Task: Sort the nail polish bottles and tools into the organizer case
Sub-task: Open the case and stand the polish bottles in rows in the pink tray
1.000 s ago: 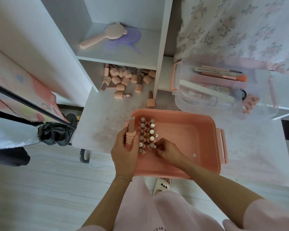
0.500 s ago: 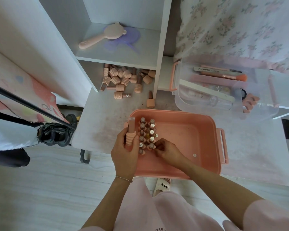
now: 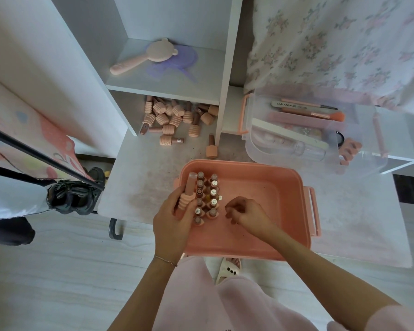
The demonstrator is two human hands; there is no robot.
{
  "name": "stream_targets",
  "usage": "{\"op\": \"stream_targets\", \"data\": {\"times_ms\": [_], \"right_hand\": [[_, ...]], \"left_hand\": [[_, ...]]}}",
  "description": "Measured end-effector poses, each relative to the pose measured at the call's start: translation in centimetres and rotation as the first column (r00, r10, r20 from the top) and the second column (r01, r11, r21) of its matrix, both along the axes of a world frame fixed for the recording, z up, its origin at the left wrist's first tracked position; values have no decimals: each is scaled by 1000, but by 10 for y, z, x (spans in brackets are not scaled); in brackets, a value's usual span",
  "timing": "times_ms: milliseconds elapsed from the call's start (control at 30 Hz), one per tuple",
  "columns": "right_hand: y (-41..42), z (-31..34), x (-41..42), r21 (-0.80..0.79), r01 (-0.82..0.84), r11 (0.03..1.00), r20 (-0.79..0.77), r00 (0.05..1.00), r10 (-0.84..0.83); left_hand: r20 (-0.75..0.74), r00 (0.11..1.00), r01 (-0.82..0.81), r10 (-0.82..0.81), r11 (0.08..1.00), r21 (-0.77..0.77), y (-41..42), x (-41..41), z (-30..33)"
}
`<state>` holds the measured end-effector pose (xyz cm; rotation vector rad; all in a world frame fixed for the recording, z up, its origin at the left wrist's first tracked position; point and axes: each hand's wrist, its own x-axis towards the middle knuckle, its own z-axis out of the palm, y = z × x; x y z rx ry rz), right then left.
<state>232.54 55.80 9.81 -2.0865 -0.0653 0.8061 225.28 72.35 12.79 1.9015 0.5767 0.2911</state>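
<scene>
A pink organizer case sits on the white table in front of me. Several nail polish bottles stand upside down in rows at its left end. My left hand grips one nail polish bottle by its ribbed peach cap, at the case's left rim. My right hand hovers inside the case just right of the rows, fingers loosely curled and holding nothing. A pile of loose bottles lies under the shelf behind the case, and a single bottle stands near the shelf post.
A clear lidded tray at the back right holds brushes, a nail file and other tools; a pink toe separator lies in it. A pink hand mirror rests on the shelf. Floral fabric hangs at the upper right. Dark shoes sit left.
My right hand has let go of the bottles in the rows and drawn back to the right inside the case. My left hand still holds its bottle in the same place.
</scene>
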Motion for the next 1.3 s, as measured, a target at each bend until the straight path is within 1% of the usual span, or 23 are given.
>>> {"op": "stream_targets", "data": {"times_ms": [100, 233, 267, 333, 367, 400, 467, 500, 533, 567, 633, 733, 800, 867, 933, 1033, 1167, 1200, 1267, 1300], "right_hand": [[0, 24, 3, 156, 60, 986, 28, 998, -65], [10, 52, 1, 339, 24, 941, 47, 998, -42], [13, 56, 1, 349, 11, 937, 63, 997, -35], [17, 61, -1, 314, -17, 949, 125, 992, -23], [17, 63, -1, 302, -21, 953, 145, 989, -24], [15, 65, -1, 301, -20, 953, 153, 988, -27], [8, 68, -1, 297, -23, 955, 170, 985, -29], [2, 70, -1, 273, -33, 962, 186, 982, -19], [-4, 70, -1, 226, -58, 972, 208, 978, 10], [-9, 70, -2, 164, -98, 982, 225, 973, 60], [-15, 65, -6, 5, -211, 977, 233, 951, 204], [-16, 46, -14, -223, -334, 916, 262, 884, 386], [-15, 35, -16, -340, -377, 861, 273, 837, 474], [-15, 27, -17, -397, -399, 827, 269, 810, 520], [-16, 21, -18, -410, -408, 816, 240, 815, 528], [-17, 15, -18, -384, -400, 832, 169, 856, 489], [-16, 7, -14, -382, -395, 836, 41, 896, 442], [-16, 5, -12, -353, -364, 862, -2, 922, 388], [-15, 2, -8, -207, -217, 954, -152, 970, 188], [-16, 2, -7, -133, -138, 982, -245, 964, 102]], "left_hand": [[-15, 996, 83, -82, 995, 49, 3, 1, 6], [-45, 981, 191, -189, 980, 49, 2, 2, 10], [-48, 977, 208, -206, 978, 29, 0, 1, 10], [-38, 969, 244, -245, 969, -19, -4, 0, 12], [-34, 963, 267, -267, 964, -19, -5, 0, 12], [-36, 956, 291, -291, 957, 10, -5, 0, 13], [-26, 945, 327, -327, 932, 159, -3, 1, 14], [-18, 944, 325, -330, 918, 227, -1, 0, 14], [-17, 948, 312, -318, 914, 259, 2, 0, 12], [-30, 956, 291, -293, 923, 252, 4, 0, 10], [-102, 975, 212, -198, 963, 164, 10, -1, 2], [-206, 977, 52, -52, 999, -6, 14, 0, -14], [-211, 978, -31, 6, 993, -113, 13, 0, -21], [-195, 981, -46, 14, 986, -160, 12, -3, -22], [-196, 980, -62, 26, 981, -183, 12, -4, -23], [-190, 981, -84, 44, 975, -206, 12, -4, -23], [-201, 978, -95, 49, 970, -226, 12, -3, -24], [-199, 979, -97, 51, 969, -228, 12, -4, -24], [-196, 979, -106, 60, 967, -233, 13, -3, -26], [-198, 978, -110, 64, 966, -236, 13, -3, -26]]}}
